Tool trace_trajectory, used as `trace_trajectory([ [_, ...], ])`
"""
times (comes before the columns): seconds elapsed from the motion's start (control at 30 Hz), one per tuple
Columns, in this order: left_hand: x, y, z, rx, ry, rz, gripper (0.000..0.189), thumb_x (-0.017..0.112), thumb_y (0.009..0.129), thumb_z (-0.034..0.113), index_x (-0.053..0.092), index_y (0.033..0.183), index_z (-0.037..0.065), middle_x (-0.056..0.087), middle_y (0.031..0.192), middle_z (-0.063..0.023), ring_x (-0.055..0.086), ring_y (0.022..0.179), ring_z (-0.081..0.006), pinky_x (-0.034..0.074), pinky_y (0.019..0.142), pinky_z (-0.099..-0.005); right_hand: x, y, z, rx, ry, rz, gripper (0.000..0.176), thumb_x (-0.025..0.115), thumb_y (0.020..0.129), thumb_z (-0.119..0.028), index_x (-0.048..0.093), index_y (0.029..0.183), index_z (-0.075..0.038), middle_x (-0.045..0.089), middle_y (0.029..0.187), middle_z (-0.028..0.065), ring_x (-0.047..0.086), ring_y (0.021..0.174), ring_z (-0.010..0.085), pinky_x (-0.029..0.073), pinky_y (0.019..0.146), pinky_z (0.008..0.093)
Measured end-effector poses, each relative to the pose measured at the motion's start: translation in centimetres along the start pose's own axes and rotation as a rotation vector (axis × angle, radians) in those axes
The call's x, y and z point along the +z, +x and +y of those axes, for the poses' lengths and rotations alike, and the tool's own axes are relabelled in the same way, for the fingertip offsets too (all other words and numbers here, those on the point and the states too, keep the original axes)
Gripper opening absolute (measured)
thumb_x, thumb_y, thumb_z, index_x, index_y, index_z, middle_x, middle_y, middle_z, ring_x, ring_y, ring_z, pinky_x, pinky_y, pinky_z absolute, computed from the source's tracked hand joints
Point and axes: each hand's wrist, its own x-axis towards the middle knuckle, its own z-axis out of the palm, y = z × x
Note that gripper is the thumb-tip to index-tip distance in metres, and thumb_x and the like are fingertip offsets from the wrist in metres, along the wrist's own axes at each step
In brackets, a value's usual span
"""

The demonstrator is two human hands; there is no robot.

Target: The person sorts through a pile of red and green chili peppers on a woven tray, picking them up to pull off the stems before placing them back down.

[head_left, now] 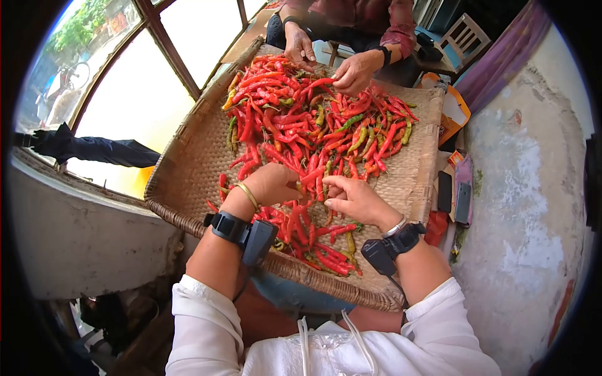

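In the head view, the landmark is a woven tray [188, 169] with a raised rim. The red peppers [282, 119] lie in it: a large heap, mixed with green and yellowish ones, covers its middle and far part, and a smaller pile [301, 232] sits near its near rim. Over the middle of the tray, between the two groups, are the wearer's hands. The left hand [273, 185] is bent inward at the peppers with its fingers curled; the right hand [356, 199] faces it, thumb and forefinger drawn close together. The two hands are near each other but apart. Whether either one is pinching a pepper cannot be told, as red and yellowish peppers lie right behind the fingertips.

At the tray's far side, another person's two hands [299, 47] [356, 72] are over the same heap, one with its fingertips at a pepper.

The likeliest mishap is spillage: the smaller pile lies close to the near rim, so a sweeping forearm or the bulky device on the left wrist [258, 243] could push peppers over it. Both people reaching for one pepper could tangle hands. A hasty tug might also snap a pepper or drag its neighbours along.
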Motion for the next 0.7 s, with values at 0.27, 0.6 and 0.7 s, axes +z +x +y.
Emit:
trace_trajectory([
  [0.27,3.1,0.7,4.1,0.133,-0.061,-0.016,0.023,0.062,0.072,0.025,0.062,0.075,0.002,0.058,0.062,-0.0143,0.058,0.057,-0.0285,0.045,0.054,-0.0357,0.3,-0.1,-0.7,0.332,0.705,0.019,0.036,0.057,0.083,-0.019,0.048,0.11,0.003,0.054,0.07,0.0007,0.049,0.052,0.0047,0.039,0.045,0.019],
  [0.6,3.4,0.7,4.4,0.075,-0.135,0.027,0.021,0.054,0.079,0.021,0.062,0.078,0.002,0.061,0.065,-0.0119,0.059,0.06,-0.0268,0.046,0.056,-0.035,-0.3,-0.1,-0.2,0.406,1.031,0.036,0.011,0.057,0.078,-0.009,0.052,0.088,-0.005,0.053,0.066,-0.0017,0.044,0.046,0.0033,0.033,0.038,0.0165],
  [0.7,2.7,0.7,3.8,0.15,-0.202,-0.05,0.017,0.053,0.077,0.016,0.063,0.081,0.003,0.062,0.071,-0.0125,0.06,0.065,-0.0268,0.047,0.059,-0.034,-0.6,0.0,0.1,0.375,0.943,0.248,0.009,0.057,0.078,-0.01,0.052,0.084,-0.007,0.052,0.065,-0.0016,0.044,0.046,0.0029,0.032,0.038,0.0165],
])
